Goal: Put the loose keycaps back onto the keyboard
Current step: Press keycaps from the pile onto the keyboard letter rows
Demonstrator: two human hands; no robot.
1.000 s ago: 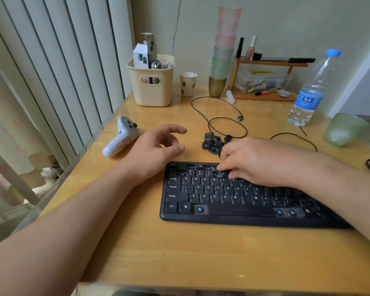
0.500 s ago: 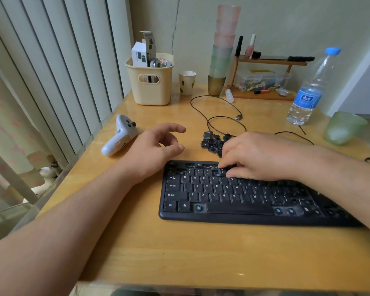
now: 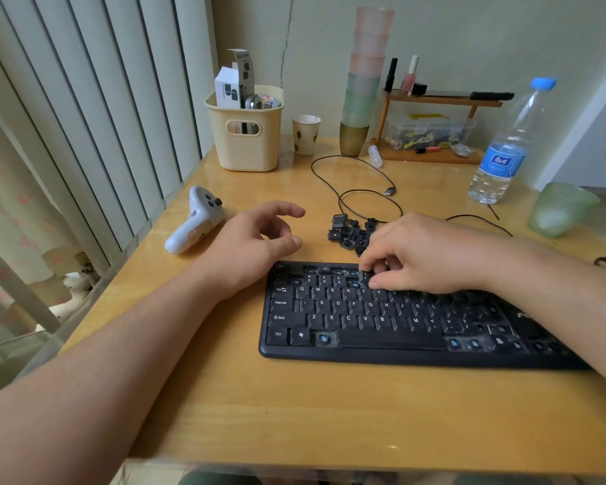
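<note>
- The tabletop point(image 3: 224, 407) carries a black keyboard point(image 3: 382, 351) toward its near right, lying parallel with the near edge. Several sockets show bare blue stems: one beside the Windows key, a few in the top rows, more at the right end.
- The right hand point(image 3: 431, 253) rests over the number row, fingers curled down onto a spot above the T and Y keys. Whether a keycap sits under the fingertips I cannot tell; they hide it.
- The left hand point(image 3: 256, 243) lies relaxed on the tabletop just beside the keyboard's far left corner, fingers loosely curled, holding nothing.
- The loose keycaps point(image 3: 350, 234) sit in a small pile just behind the keyboard's far edge, touching the right hand's knuckles.
- To seat a cap well, I judge it should sit square over its stem, legend upright, then be pressed straight down with one fingertip until level with its neighbours; a tilted push risks jamming it.
- The free left hand could steady the keyboard's left end.
</note>
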